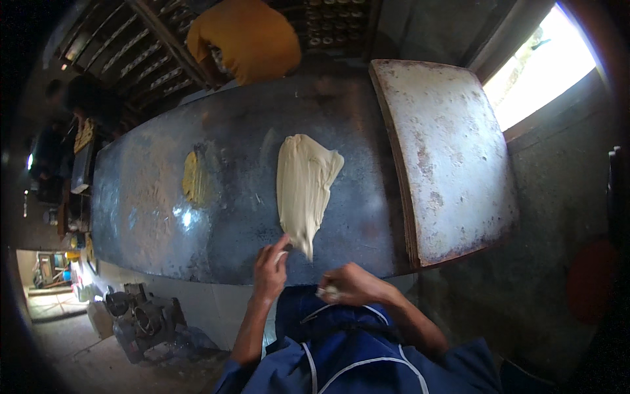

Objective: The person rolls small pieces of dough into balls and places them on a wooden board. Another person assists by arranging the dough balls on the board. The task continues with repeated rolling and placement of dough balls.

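Observation:
A long, pale, smeared mass of soft dough (pixel 305 187) lies on the dark metal worktable (pixel 243 125), narrowing to a point toward me. My left hand (pixel 270 268) is at that narrow end, index finger stretched toward it, other fingers bent, pale residue on them. Lower right, over my blue apron at the table's front edge, my right hand (pixel 344 285) is closed, with whitish stuff at its fingers that I cannot make out clearly. A yellow smear (pixel 195 177) is left of the dough.
Stacked pale, worn boards (pixel 449 157) cover the table's right end, beside a bright window (pixel 538 59). A person in yellow (pixel 243 36) stands beyond the table, near slatted racks. Dark figures (pixel 85 102) are at the far left, and machinery (pixel 144 315) sits on the floor lower left.

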`<state>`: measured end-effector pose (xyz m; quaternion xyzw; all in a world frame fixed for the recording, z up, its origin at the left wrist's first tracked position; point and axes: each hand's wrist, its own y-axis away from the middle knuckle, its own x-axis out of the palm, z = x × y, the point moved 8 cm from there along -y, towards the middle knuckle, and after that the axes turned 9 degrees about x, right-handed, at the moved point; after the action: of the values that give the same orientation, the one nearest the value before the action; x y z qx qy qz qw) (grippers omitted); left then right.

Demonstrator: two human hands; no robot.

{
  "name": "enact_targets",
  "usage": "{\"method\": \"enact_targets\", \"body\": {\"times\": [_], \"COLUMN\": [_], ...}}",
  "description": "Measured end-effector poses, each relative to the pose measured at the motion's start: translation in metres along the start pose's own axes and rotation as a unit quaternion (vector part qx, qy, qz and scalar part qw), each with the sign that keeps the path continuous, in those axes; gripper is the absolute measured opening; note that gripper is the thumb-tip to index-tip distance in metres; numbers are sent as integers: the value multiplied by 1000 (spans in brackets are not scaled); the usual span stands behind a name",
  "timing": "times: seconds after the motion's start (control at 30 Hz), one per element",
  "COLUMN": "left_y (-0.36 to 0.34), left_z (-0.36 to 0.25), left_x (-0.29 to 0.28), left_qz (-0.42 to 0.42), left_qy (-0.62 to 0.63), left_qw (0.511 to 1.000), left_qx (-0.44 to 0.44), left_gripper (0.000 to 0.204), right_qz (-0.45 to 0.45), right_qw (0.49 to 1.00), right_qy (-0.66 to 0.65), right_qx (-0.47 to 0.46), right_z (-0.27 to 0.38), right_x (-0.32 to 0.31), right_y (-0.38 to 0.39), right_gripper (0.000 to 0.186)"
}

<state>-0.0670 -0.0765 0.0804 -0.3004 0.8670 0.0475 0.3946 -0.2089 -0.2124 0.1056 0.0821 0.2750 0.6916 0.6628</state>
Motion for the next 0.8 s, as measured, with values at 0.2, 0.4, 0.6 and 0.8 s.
{"method": "enact_targets", "body": {"times": [0.2, 0.4, 0.6, 0.8], "left_y": [12, -42, -23, -15], "left_z": [62, 69, 101, 58], "left_x": [-48, 18, -46, 9], "left_qz": [-117, -167, -92, -105], "left_qy": [-247, -86, -74, 2], "left_qw": [957, 982, 991, 991], "left_qx": [102, -36, 62, 79], "left_gripper": [46, 39, 34, 37], "right_qz": [-318, -427, -282, -413], "right_qw": [894, 834, 890, 892], "right_qy": [315, 342, 351, 166], "right_qx": [-19, 65, 66, -75], "right_z": [-97, -54, -125, -69], "right_x": [-33, -41, -56, -6], "right_y": [31, -63, -18, -38], "right_gripper": [37, 51, 45, 49]}}
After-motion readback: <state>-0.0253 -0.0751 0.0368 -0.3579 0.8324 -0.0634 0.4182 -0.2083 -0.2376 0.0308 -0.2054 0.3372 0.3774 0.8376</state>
